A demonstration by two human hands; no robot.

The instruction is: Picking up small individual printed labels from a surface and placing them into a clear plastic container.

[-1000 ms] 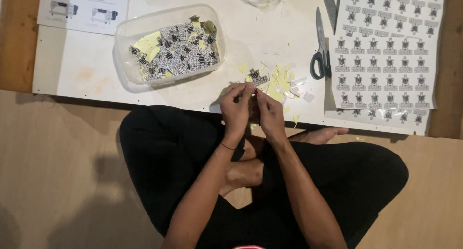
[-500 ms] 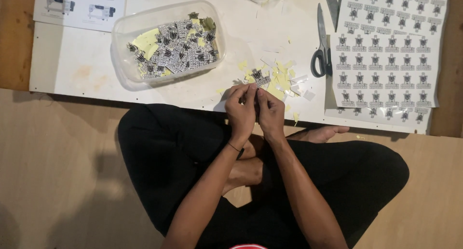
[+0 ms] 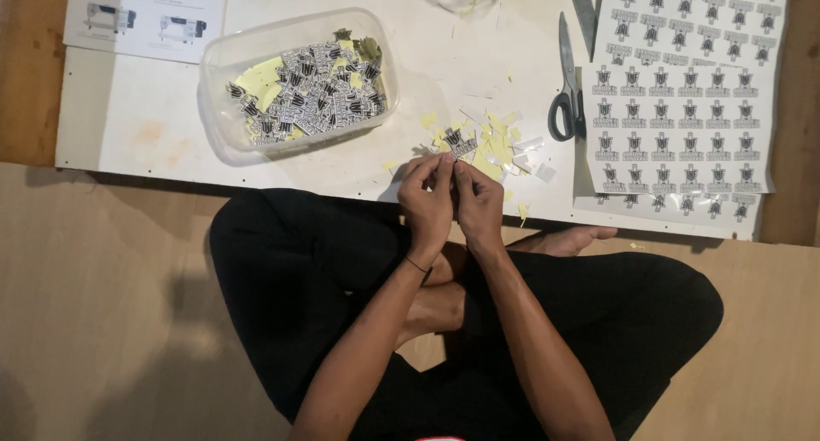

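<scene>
My left hand (image 3: pixel 427 193) and my right hand (image 3: pixel 478 204) are pressed together at the near edge of the low white board (image 3: pixel 154 134). Their fingertips pinch one small black-and-white cut-out sticker (image 3: pixel 451 155) between them. Just beyond the fingers lies a little heap of yellow and white paper scraps (image 3: pixel 495 144) with one more cut sticker on it. A clear plastic tub (image 3: pixel 295 82) further left holds several cut stickers and yellow backing pieces.
Black-handled scissors (image 3: pixel 565 91) lie on the board right of the scraps. Printed sticker sheets (image 3: pixel 683 91) cover the board's right side. Another printed sheet (image 3: pixel 145 14) lies at the far left. My crossed legs in black trousers rest on the wooden floor (image 3: pixel 94 304).
Both hands stay together on the small sticker, shifting slightly toward the scrap heap. Nothing on the board has moved.
</scene>
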